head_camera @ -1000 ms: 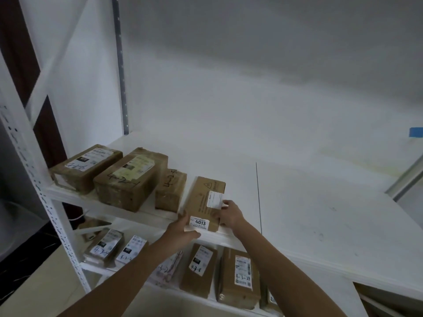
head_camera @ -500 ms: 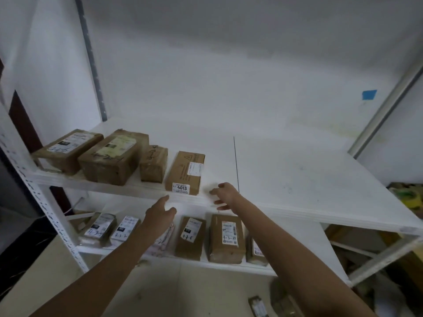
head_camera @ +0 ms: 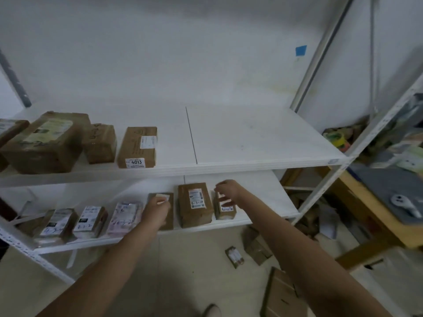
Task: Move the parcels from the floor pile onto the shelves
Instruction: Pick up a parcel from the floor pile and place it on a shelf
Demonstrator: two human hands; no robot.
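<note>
At lower shelf: left grip, right grip loose, empty.
Risk: 4013 parcel, 10 o'clock, sits at shelf edge; an arm bump could drop it.

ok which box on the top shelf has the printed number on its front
The rightmost parcel on the upper shelf: its front sticker reads 4013. The parcels left of it show no printed number in front.

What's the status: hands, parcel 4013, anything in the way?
Both empty: left hand, right hand, in front of lower shelf. On upper shelf: parcel 4013, ungripped. Waiting: floor parcels; nothing seen blocking them.
</note>
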